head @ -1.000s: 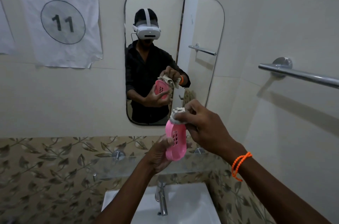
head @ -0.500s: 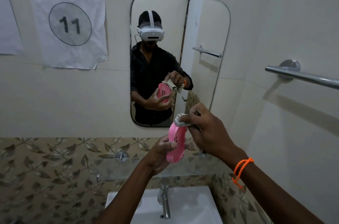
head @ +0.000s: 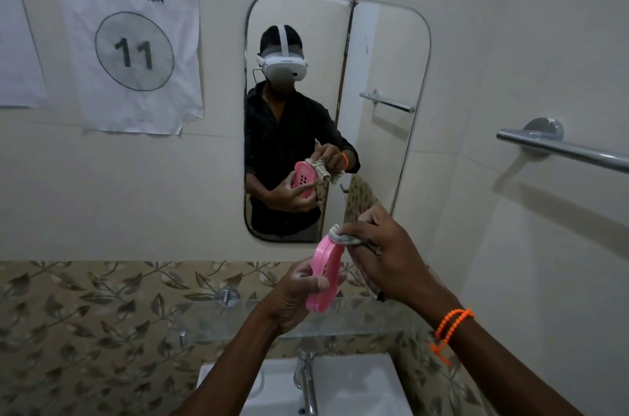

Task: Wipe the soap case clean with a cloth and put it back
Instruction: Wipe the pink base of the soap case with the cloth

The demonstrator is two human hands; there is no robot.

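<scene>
The left hand [head: 292, 299] grips a glossy pink oval soap case [head: 325, 271], now tilted further; the right hand [head: 384, 262] presses a crumpled cloth [head: 343, 236] to its top.

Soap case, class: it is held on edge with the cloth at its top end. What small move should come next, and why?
Probably draw the cloth down along the rim of the pink soap case. The right hand presses it only at the top end, while the left hand steadies the lower part, which is uncovered.
</scene>
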